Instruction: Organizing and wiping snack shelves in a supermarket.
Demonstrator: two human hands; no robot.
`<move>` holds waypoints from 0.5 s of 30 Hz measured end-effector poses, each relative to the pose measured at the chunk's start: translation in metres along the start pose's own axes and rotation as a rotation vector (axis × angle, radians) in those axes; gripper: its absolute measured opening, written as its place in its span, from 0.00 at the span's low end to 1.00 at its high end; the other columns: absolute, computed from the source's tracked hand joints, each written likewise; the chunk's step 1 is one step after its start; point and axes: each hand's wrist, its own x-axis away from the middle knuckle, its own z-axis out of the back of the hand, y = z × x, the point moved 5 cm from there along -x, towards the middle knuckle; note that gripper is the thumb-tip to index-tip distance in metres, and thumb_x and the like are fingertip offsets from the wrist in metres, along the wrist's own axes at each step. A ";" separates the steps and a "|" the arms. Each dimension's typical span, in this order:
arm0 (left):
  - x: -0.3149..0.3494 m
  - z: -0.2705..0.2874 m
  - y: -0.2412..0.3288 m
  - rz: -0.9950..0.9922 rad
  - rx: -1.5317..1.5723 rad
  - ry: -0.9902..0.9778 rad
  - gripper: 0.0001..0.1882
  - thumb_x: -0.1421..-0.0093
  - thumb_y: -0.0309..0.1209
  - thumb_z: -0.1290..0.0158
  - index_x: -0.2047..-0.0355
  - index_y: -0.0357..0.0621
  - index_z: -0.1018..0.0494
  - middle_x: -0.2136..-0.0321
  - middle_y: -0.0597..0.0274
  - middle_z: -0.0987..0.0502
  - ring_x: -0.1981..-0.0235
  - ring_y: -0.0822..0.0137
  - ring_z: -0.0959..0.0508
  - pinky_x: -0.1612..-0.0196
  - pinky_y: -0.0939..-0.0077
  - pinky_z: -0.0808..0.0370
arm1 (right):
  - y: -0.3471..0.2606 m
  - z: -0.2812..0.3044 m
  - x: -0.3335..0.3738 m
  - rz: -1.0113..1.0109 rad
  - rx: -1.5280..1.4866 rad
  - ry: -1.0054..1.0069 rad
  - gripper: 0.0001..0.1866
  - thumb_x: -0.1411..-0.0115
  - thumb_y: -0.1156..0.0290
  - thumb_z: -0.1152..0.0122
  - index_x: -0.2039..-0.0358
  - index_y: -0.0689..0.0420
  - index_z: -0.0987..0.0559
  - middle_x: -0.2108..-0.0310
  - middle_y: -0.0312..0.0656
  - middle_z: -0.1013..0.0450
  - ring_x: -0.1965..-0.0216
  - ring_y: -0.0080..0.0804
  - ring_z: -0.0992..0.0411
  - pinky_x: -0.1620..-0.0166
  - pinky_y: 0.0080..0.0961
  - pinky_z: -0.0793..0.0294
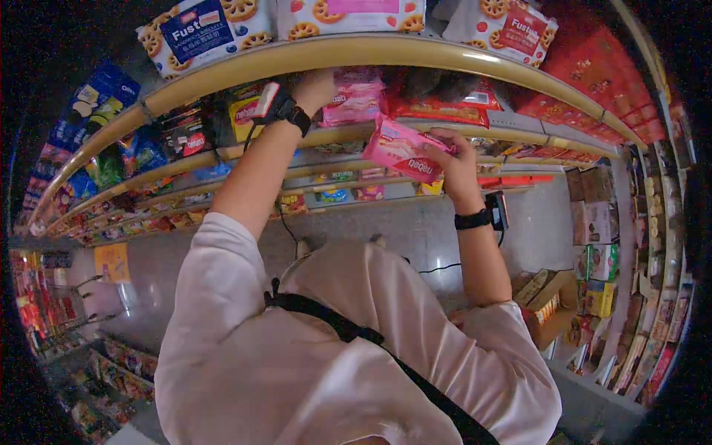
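My right hand (454, 165) grips a pink snack packet (400, 150) in front of the shop shelves, a black band and small device on its wrist. My left hand (314, 87) reaches up into the upper shelf (415, 53), its fingers against the pink packets (356, 98) stacked there; whether it grips one is hidden. That wrist also wears a black band with a small device. Red packets (445, 110) lie to the right of the pink stack.
Biscuit boxes (204, 28) stand on the top shelf. Lower shelves (148, 178) hold several coloured snack bags. An open cardboard box (549, 304) sits on the grey floor at right, beside a rack of boxed goods (601, 252). A metal trolley (81, 311) stands at left.
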 end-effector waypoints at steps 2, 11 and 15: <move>0.000 0.015 0.020 -0.084 -0.108 -0.100 0.30 0.42 0.43 0.45 0.42 0.43 0.33 0.40 0.46 0.32 0.37 0.46 0.35 0.34 0.56 0.41 | 0.004 0.003 -0.001 0.018 0.006 0.017 0.16 0.47 0.78 0.33 0.56 0.62 0.22 0.60 0.41 0.23 0.59 0.26 0.25 0.55 0.22 0.25; -0.030 -0.024 -0.022 -0.191 -0.120 0.029 0.27 0.43 0.39 0.44 0.45 0.44 0.31 0.43 0.47 0.29 0.41 0.47 0.31 0.37 0.55 0.36 | -0.008 -0.003 0.007 0.016 -0.003 -0.021 0.17 0.47 0.78 0.32 0.55 0.62 0.22 0.58 0.42 0.22 0.59 0.30 0.23 0.55 0.26 0.22; -0.010 -0.021 -0.006 -0.138 -0.096 -0.103 0.27 0.45 0.40 0.43 0.46 0.43 0.29 0.48 0.44 0.26 0.45 0.46 0.28 0.41 0.55 0.32 | -0.004 0.002 0.010 -0.018 0.062 0.016 0.18 0.47 0.79 0.32 0.55 0.63 0.22 0.58 0.43 0.22 0.59 0.30 0.23 0.56 0.26 0.22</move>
